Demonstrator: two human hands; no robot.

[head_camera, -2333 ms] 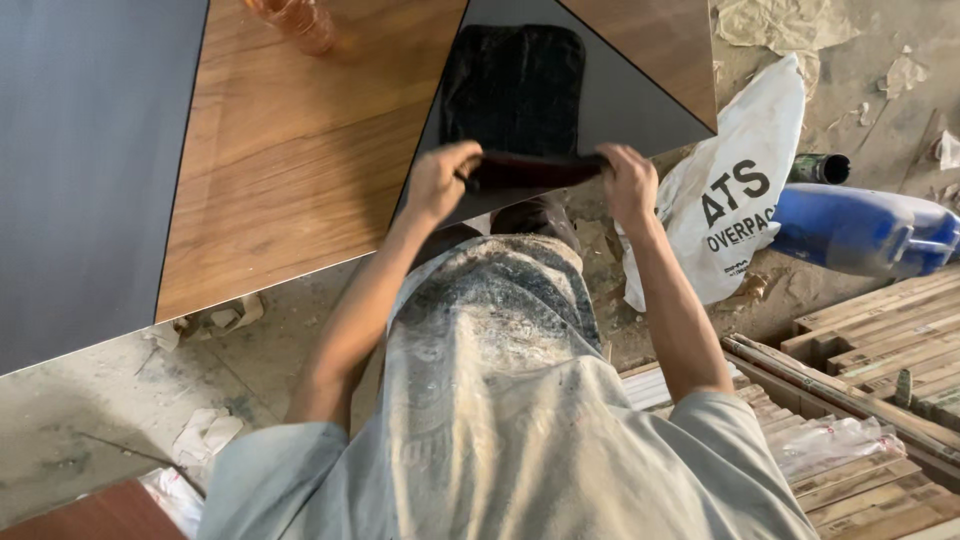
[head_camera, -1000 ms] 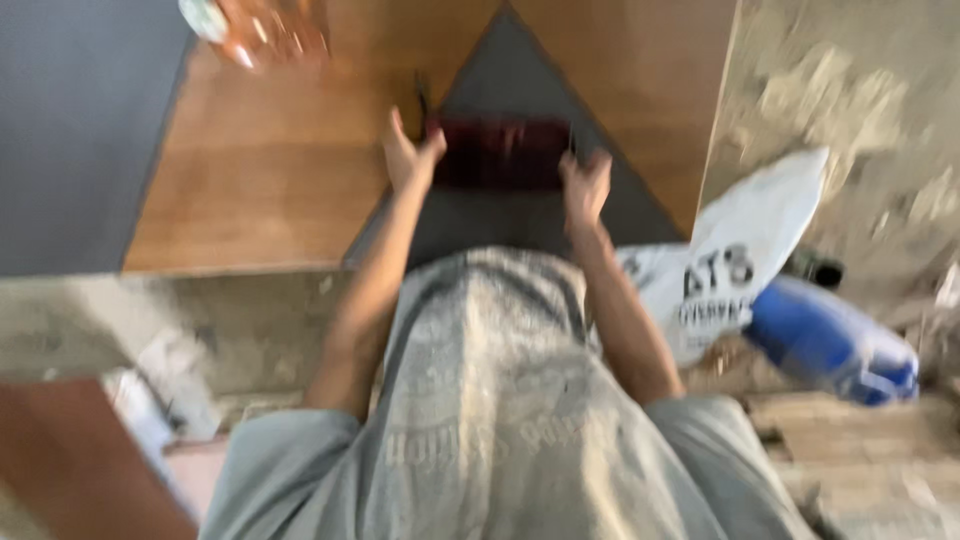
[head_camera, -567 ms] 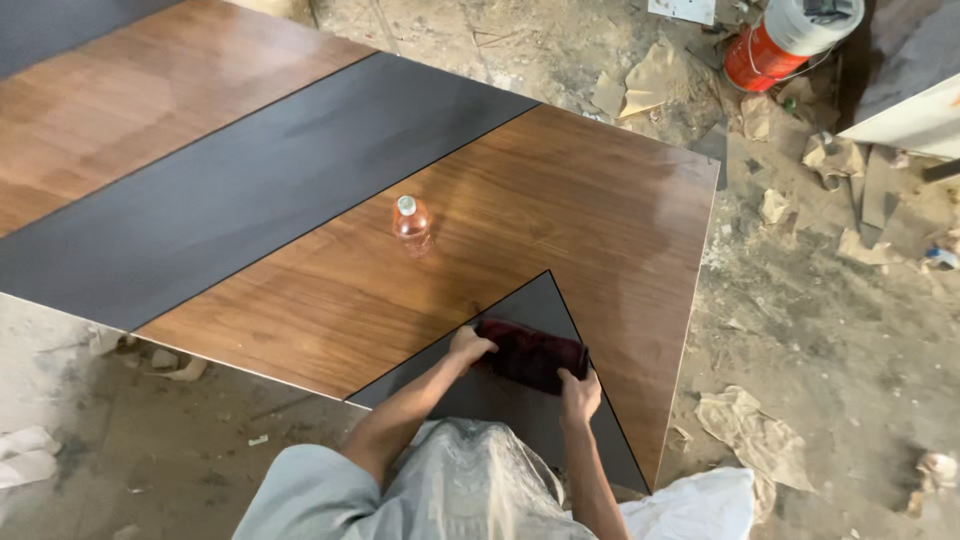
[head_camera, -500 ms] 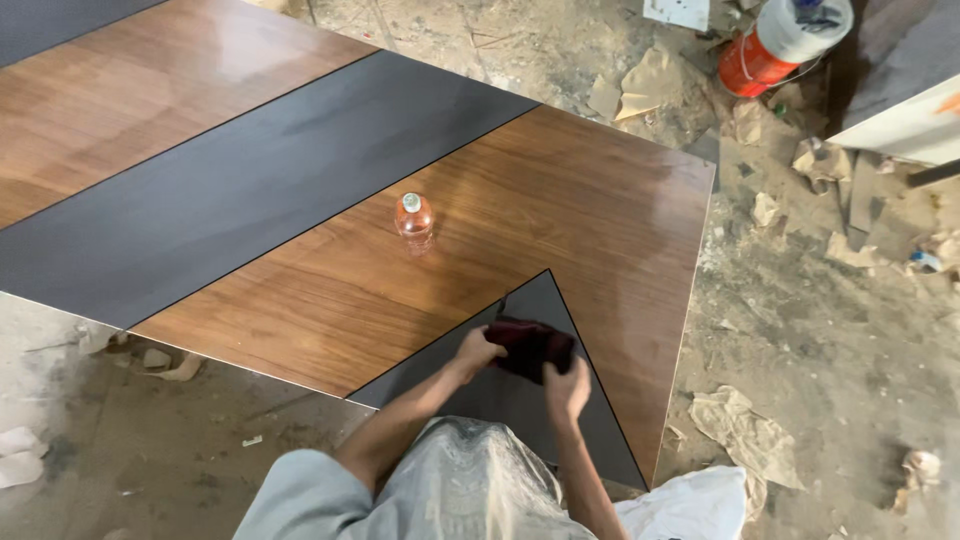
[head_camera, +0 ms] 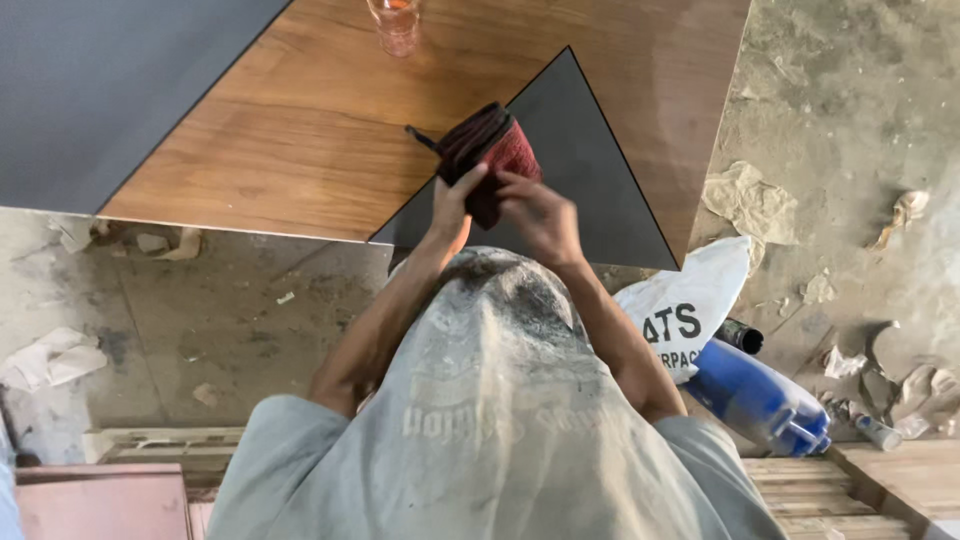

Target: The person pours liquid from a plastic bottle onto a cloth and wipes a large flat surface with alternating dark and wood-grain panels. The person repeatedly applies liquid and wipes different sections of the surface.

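a big panel fills the top of the view, wood-brown with a dark grey band at upper left and a dark grey triangle near its lower edge. below and right of it lies a dusty concrete floor strewn with paper scraps. the person's grey shirt takes up the lower middle. a white sack lies on the floor at right, with a blue jug on its side just beside it. a dark red cloth, folded into a wad, is held up over the triangle's left edge. the left hand grips the wad from below; the right hand closes on its lower right side. a small glass stands on the wood at the top edge, well apart from the hands.
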